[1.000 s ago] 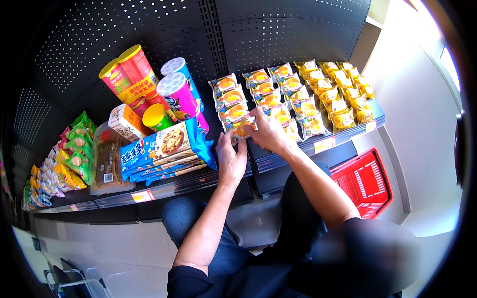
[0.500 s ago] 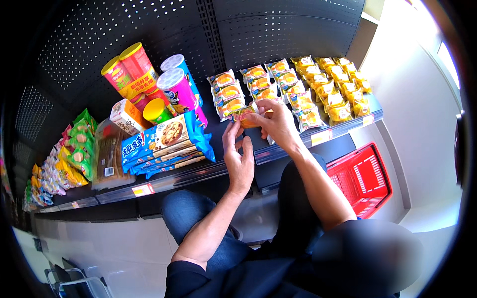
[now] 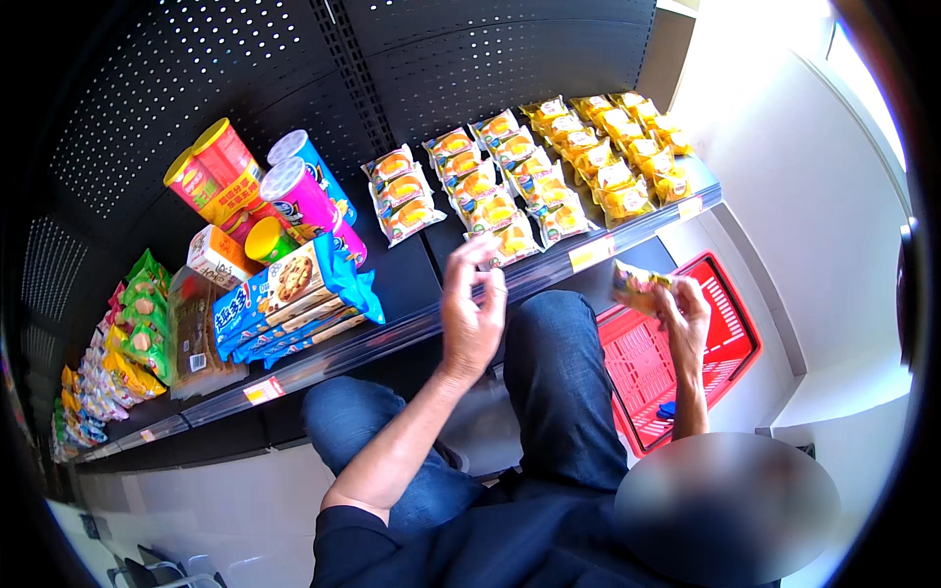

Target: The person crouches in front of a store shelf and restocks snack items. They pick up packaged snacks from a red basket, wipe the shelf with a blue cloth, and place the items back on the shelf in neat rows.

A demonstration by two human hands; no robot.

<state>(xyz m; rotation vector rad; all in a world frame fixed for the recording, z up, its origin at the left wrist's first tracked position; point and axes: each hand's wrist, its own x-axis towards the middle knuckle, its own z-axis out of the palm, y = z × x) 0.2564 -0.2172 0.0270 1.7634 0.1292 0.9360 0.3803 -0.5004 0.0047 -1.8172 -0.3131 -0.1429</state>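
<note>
My right hand point(image 3: 686, 312) grips a small wrapped cake point(image 3: 639, 287) by one end, up above the red shopping basket point(image 3: 642, 382). My left hand point(image 3: 471, 318) is raised in front of the shelf edge, fingers apart, with nothing in it. Just beyond its fingertips lies the nearest packet in the rows of wrapped cakes point(image 3: 513, 240) on the dark shelf. To the right of these are rows of yellow-wrapped cakes point(image 3: 624, 201).
Blue cookie packs point(image 3: 284, 299), tall snack canisters point(image 3: 302, 196), an orange-and-white box point(image 3: 221, 253) and bagged snacks point(image 3: 145, 314) fill the shelf's left part. A perforated black panel point(image 3: 490, 59) backs it. A price-tag rail point(image 3: 421, 318) runs along the front edge.
My right hand has left the shelf and swung right, carrying the wrapped cake over the basket. The left hand stays near the shelf edge. The whole view has shifted a little.
</note>
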